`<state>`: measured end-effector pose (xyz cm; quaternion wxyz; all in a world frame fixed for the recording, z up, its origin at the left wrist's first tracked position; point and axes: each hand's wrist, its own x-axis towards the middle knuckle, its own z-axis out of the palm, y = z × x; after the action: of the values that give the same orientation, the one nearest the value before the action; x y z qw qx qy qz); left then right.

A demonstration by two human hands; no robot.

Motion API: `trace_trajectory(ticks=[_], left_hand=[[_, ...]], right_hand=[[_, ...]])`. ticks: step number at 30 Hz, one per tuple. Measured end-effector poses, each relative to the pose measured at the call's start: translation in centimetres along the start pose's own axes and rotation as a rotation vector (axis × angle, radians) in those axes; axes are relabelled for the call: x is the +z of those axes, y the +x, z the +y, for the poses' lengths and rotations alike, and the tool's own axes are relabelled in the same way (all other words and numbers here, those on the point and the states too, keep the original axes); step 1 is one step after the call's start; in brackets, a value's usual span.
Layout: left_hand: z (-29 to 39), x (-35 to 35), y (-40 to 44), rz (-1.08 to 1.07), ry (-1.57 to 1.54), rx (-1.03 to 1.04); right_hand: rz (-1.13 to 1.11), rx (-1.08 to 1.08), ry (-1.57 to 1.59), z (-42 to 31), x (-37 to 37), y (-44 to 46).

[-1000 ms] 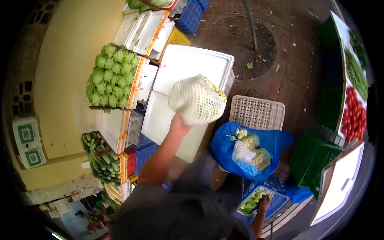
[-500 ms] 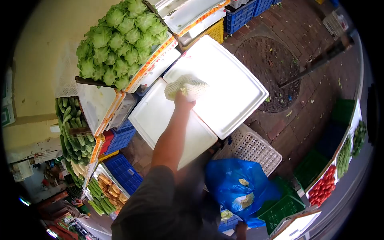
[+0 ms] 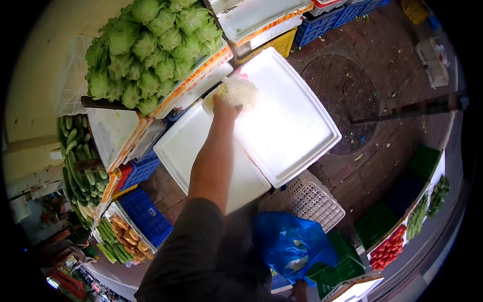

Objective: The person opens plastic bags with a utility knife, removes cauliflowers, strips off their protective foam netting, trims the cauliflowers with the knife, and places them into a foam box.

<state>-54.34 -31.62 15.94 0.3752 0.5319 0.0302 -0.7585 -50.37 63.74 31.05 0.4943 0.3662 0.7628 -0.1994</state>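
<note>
Fingers [image 3: 217,102] of the left hand [image 3: 227,110] are bent around the near side of a foam-netted vegetable head [image 3: 241,94], thumb spread to the right and the rest to the left, so the hand is closed on it rather than standing wide. The head lies straight ahead of the outstretched forearm, roundish, with no clear long axis. It is at the far-left part of the brighter white panel [image 3: 297,123], near the seam with the duller white panel [image 3: 196,148]; whether it rests there or hangs just above, I cannot tell. The stacked lettuce [image 3: 146,53] is beyond it to the left. The left hand is plainly the nearer one: the right hand [image 3: 300,290] shows only in part, low by the blue bag [image 3: 287,239], well apart from the netted head, and its grip cannot be made out.
</note>
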Motion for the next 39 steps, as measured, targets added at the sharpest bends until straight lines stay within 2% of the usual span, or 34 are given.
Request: trace_trajectory(ticks=[2,5,6,9,13,15,17,19,21,23,24,25,26,28,29,30,33,34,37,39], left_hand=[[1.3,0.5,0.3,-0.019,-0.030,0.021],[2.6,0.4,2.2,0.070,0.022,0.049],[2.8,1.2,1.1,0.170,-0.009,0.071],[2.7,0.2,0.9,0.172,0.067,0.031],[1.9,-1.0,0.1,0.247,0.453,0.123],[2.3,-1.1,0.0,0.333,0.730,0.266],[3.3,-5.1,6.0,0.245,1.176,0.851],[4.8,-5.3,7.6,0.334,1.319,0.818],[3.3,-2.2,2.1,0.446,1.424,0.933],[2.4,-3.1,1.8,0.378,1.490,0.980],[1.3,-3.5,1.0,0.330,1.530,0.973],[-0.3,-2.9,-1.9,0.252,1.565,0.885],[-2.2,-3.1,-4.6,0.119,1.592,0.802],[-6.8,-3.9,-10.9,-0.149,1.636,0.580],[-9.3,-4.1,-13.9,-0.285,1.644,0.463],[-12.2,-5.3,-17.0,-0.398,1.591,0.375],[-21.9,-8.6,-29.4,-0.804,1.449,-0.021],[-25.3,-10.2,-33.5,-0.957,1.276,-0.175],[-32.1,-13.3,-45.0,-1.511,1.454,-0.310],[-37.0,-18.6,-47.4,-1.659,1.572,-0.424]], right_hand=[[0.019,0.000,0.010,-0.9,0.3,-0.6],[0.041,0.004,0.036,-1.4,0.9,-1.4],[0.044,0.001,0.040,-1.4,1.0,-1.5],[0.057,-0.001,0.058,-0.9,1.1,-2.0],[0.089,0.100,0.068,-0.8,1.8,-2.6],[0.117,0.098,0.081,-0.1,1.9,-2.7],[0.129,0.090,0.091,0.8,2.2,-3.0],[0.136,0.081,0.103,2.0,2.6,-3.8],[0.118,0.088,0.128,2.5,3.1,-4.1],[0.141,0.090,0.158,3.0,3.6,-4.4],[0.173,0.096,0.178,3.2,4.4,-4.2],[0.108,-0.007,-0.097,4.0,4.1,-3.7],[0.122,0.027,0.059,4.6,4.5,-3.9],[0.268,-0.052,0.150,2.8,6.1,-6.1],[0.335,-0.090,0.181,4.4,6.0,-5.1],[0.368,-0.167,0.115,5.6,5.6,-5.1],[0.374,-0.102,0.213,3.5,5.3,-8.3],[0.406,-0.092,0.220,3.8,5.3,-8.4],[0.356,-0.156,0.262,3.7,5.0,-9.5],[0.379,-0.258,0.343,3.8,4.7,-8.2]])
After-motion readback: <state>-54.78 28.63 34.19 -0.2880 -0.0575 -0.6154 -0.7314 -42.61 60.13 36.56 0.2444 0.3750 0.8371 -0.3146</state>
